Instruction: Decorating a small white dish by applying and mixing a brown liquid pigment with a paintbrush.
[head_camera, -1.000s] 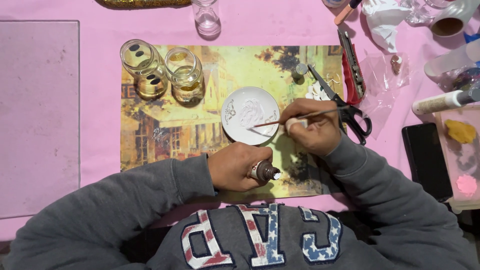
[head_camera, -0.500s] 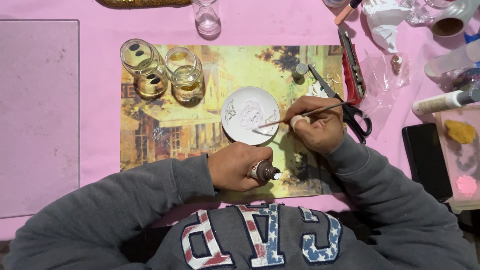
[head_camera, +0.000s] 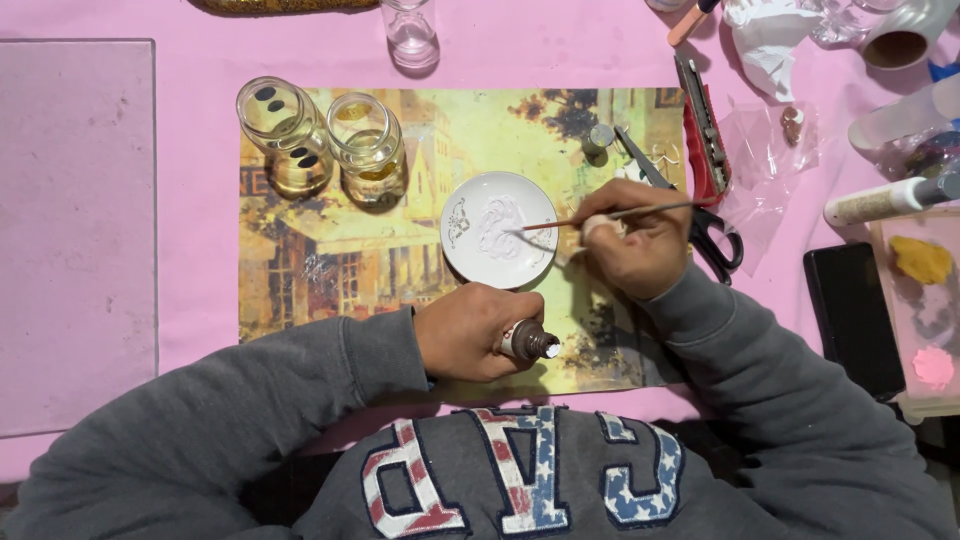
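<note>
My right hand (head_camera: 640, 245) holds a thin paintbrush (head_camera: 610, 216) nearly level, its tip resting in the white paint on a small round white dish (head_camera: 470, 250). My left hand (head_camera: 470, 330) is closed around a small brown paint tube (head_camera: 528, 341) with its white nozzle pointing right, just below the dish. Both hands rest over a printed yellow street-scene picture (head_camera: 330, 250) lying on the pink table cover (head_camera: 190, 60).
Two glass jars (head_camera: 285, 135) (head_camera: 367, 148) stand on the picture's upper left, a small clear glass (head_camera: 410, 32) above. Scissors (head_camera: 690, 215) and a red-handled tool (head_camera: 703, 135) lie right of my hand. A black phone (head_camera: 850, 320), a glue tube (head_camera: 885, 200), crumpled tissue (head_camera: 765, 40) and a clear sheet (head_camera: 75, 230) surround.
My right hand has shifted slightly up and right, dragging the brush tip across the paint in the dish. My left hand with the tube has stayed still.
</note>
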